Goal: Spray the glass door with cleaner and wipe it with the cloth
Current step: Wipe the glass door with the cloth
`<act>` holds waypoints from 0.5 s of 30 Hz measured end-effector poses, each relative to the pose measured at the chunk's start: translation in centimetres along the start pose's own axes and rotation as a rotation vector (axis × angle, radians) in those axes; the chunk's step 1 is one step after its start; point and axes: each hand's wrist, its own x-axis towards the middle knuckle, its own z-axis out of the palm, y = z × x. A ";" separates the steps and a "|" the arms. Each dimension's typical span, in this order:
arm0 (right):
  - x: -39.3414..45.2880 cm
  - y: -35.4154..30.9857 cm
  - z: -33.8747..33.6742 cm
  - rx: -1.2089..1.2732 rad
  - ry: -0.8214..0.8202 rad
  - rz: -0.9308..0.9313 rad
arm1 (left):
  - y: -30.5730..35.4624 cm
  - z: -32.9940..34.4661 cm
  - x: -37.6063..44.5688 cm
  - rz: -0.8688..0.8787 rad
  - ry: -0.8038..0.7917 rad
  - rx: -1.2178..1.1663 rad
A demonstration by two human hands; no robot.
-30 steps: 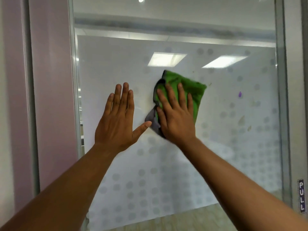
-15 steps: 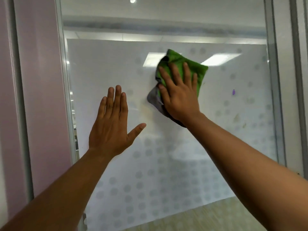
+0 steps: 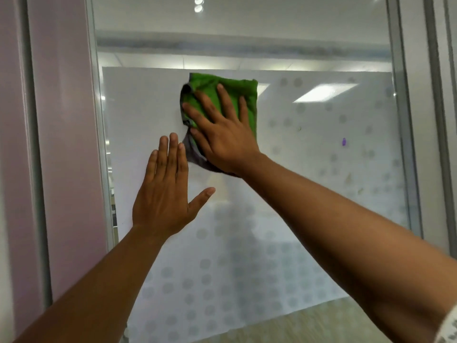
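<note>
Right hand [image 3: 226, 142]: fingers straight, pressed flat on the green cloth [image 3: 247, 100].
Cloth: lay against the upper glass door [image 3: 309, 219].
Left hand [image 3: 164, 194]: released, palm flat on the glass just below-left.

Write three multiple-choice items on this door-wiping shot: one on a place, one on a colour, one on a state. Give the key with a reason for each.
1. Where is the cloth relative to the left hand?
A. Below it
B. Above and to its right
C. Directly left of it

2. What is the cloth's main colour?
A. Green
B. Yellow
C. Red

3. How is the right hand on the cloth?
A. Fist clenched round it
B. Pinching one corner
C. Flat, fingers spread, pressing it to the glass

Key: 1 B, the cloth sits higher and rightward of the left hand. 2 A, the visible face is green, with a grey edge. 3 C, straight fingers lie across the cloth.
</note>
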 end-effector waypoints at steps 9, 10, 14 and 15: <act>1.1 4.2 -0.1 0.047 0.108 0.337 | -0.1 0.1 -0.2 0.012 -0.012 0.010; 0.8 4.5 -0.1 0.046 0.113 0.367 | -0.2 0.1 -0.1 0.012 -0.010 0.008; -0.4 5.3 0.3 0.102 0.131 0.490 | -0.3 0.0 -0.1 0.022 -0.022 -0.016; -0.7 5.2 0.5 0.107 0.143 0.528 | -0.4 0.0 -0.1 0.025 -0.023 -0.037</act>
